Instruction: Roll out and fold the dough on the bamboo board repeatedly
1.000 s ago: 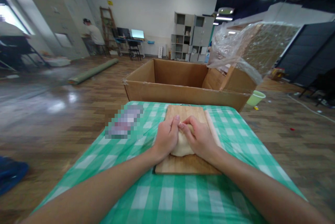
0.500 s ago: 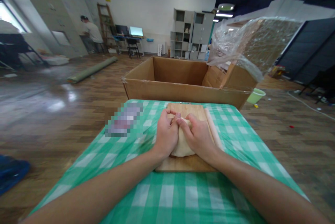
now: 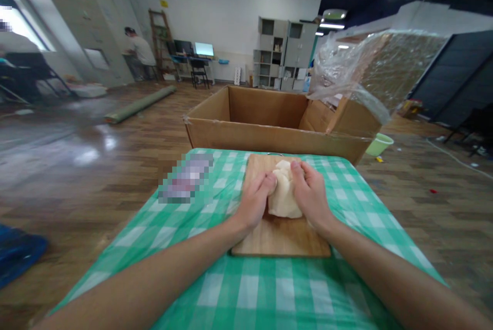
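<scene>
A pale lump of dough (image 3: 285, 199) is between my two hands, over a wooden cutting board (image 3: 269, 242). My left hand (image 3: 256, 196) is closed against its left side, the thumb on top. My right hand (image 3: 311, 191) grips the right side, its thumb near the far end and its fingers curled around the edge. The dough has a creased, folded top at the far end. Whether its underside touches the board I cannot tell. The rolling pin on the board's right side is hidden behind my right hand and forearm.
Under the board lies a green-and-white checked tablecloth (image 3: 246, 289). A blurred-out item (image 3: 187, 178) is at the table's far left. Beyond the table stands a large open cardboard box (image 3: 269, 137), with a light green bin (image 3: 379, 145) to its right. A person (image 3: 140, 50) sits far back left.
My hands have moved apart and to the right, from pressing on top of the dough to holding its sides. The dough has shifted right and looks narrower and taller.
</scene>
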